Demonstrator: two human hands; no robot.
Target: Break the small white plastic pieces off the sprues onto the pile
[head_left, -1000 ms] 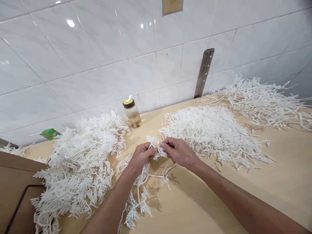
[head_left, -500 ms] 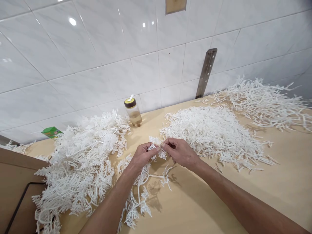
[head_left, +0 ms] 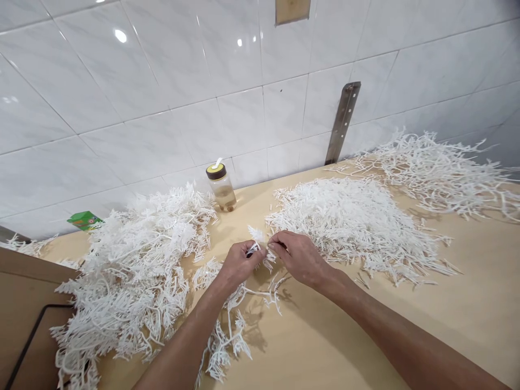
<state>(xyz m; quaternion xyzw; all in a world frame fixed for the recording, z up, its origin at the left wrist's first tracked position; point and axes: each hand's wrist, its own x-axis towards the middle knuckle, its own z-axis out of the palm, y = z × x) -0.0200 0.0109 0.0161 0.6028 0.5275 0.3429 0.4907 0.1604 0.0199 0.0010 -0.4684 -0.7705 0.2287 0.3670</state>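
My left hand is closed on a white branched plastic sprig, whose twigs hang below the wrist over the table. Close beside it, my right hand pinches at the sprig's feathery tips with thumb and forefinger. The exact contact between the fingertips is too small to make out. To the left lies a large heap of white branched sprigs. A pile of short white pieces lies just beyond my right hand.
Bare white stems are heaped at the far right. A bottle with a yellow-and-dark lid stands near the tiled wall. A green box, a brown carton and a metal bracket are at the edges of the table.
The feathery tips between my hands look sparser, and the fingertips have shifted slightly. Both hands stay at nearly the same spot.
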